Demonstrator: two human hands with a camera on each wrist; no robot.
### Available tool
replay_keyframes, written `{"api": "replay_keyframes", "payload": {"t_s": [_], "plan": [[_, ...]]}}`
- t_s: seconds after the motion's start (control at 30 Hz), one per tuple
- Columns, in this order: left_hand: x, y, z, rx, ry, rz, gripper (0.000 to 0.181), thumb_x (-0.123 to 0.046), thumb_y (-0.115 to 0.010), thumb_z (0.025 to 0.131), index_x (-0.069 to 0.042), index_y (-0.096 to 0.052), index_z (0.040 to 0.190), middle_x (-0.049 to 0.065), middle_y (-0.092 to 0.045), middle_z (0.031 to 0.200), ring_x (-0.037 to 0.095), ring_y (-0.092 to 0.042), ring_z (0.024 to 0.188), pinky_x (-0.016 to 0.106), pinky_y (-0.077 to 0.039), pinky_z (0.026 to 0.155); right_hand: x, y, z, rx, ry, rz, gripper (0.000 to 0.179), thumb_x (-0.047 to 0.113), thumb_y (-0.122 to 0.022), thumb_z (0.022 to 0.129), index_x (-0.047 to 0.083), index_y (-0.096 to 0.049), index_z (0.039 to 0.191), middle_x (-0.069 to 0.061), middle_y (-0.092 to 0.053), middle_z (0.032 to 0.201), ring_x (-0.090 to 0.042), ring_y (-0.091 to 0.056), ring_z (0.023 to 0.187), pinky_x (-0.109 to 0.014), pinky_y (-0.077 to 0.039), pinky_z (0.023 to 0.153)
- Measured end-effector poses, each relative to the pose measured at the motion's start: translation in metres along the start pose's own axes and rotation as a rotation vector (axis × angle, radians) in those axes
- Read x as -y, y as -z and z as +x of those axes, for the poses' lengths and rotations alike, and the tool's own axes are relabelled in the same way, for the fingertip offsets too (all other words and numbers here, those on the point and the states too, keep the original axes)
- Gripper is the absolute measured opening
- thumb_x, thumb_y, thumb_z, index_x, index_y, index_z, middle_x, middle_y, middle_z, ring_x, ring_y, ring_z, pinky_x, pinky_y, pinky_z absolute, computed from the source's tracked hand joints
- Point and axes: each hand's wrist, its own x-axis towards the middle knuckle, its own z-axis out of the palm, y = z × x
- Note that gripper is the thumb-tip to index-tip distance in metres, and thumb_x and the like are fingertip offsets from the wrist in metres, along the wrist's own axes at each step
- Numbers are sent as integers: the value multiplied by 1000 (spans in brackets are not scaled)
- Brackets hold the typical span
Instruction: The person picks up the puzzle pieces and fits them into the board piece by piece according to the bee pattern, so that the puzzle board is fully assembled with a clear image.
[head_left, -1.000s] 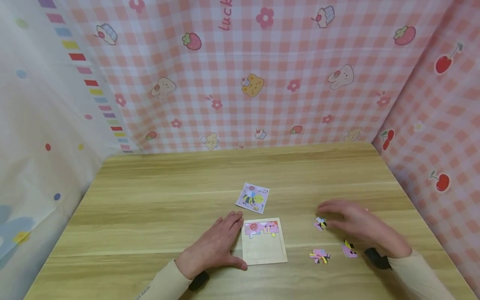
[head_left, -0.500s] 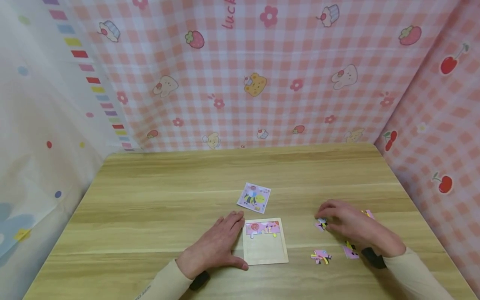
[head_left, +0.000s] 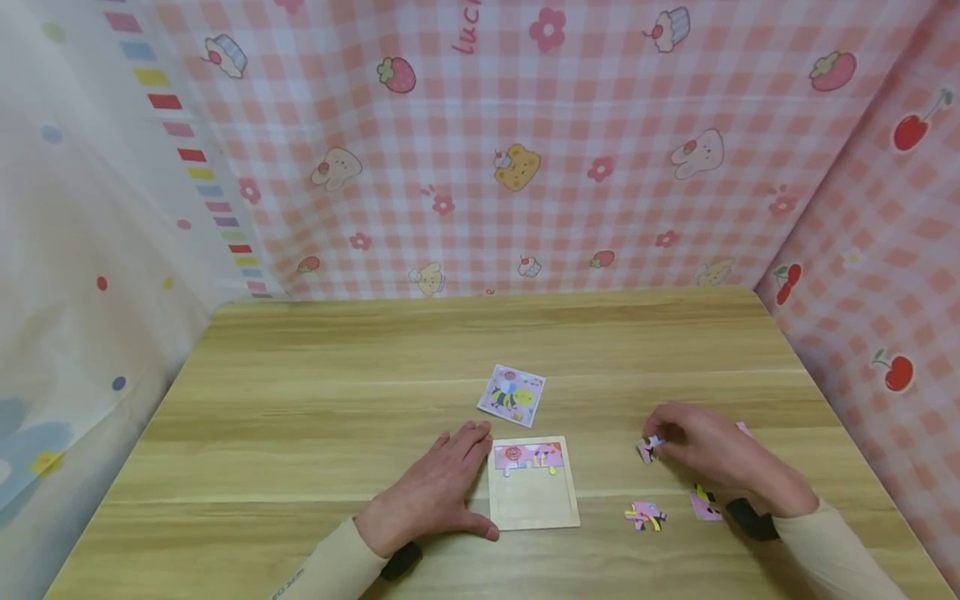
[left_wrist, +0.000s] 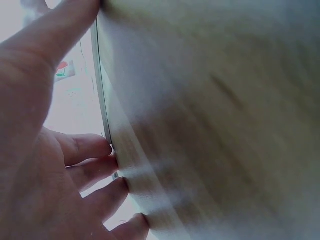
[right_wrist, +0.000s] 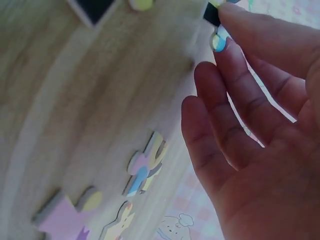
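Observation:
My right hand (head_left: 708, 450) pinches a small jigsaw piece (head_left: 647, 451), pink with black and pale blue, between thumb and fingertips. In the right wrist view part of that jigsaw piece (right_wrist: 213, 15) shows at the top, the rest covered by the thumb. My left hand (head_left: 427, 496) rests flat on the table, its fingertips and thumb along the left edge of a square wooden puzzle tray (head_left: 534, 504). Pink joined pieces (head_left: 528, 456) fill the tray's top strip; bare wood shows below.
Behind the tray lies a bee picture card (head_left: 512, 395). Loose pieces lie around the right hand: one pink and yellow (head_left: 646, 516), another pink and black (head_left: 705, 503). More pieces (right_wrist: 145, 165) show in the right wrist view. A checked curtain (head_left: 450, 125) hangs behind the table.
The right hand has closed its thumb and fingers on the jigsaw piece, which has turned and shifted slightly. The left hand stays at the tray, and the head view has drifted a little.

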Motion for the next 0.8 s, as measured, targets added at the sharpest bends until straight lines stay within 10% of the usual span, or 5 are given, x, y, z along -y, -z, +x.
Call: {"api": "replay_keyframes", "payload": {"t_s": [0.8], "plan": [[0, 0, 2, 24, 15, -24, 122, -71, -83, 70, 2, -38, 156, 16, -31, 166, 34, -30, 153, 53, -30, 122, 18, 5, -2, -106, -35, 66, 15, 6, -76, 93, 21, -74, 95, 16, -68, 89, 0, -60, 80, -26, -55, 72]]}}
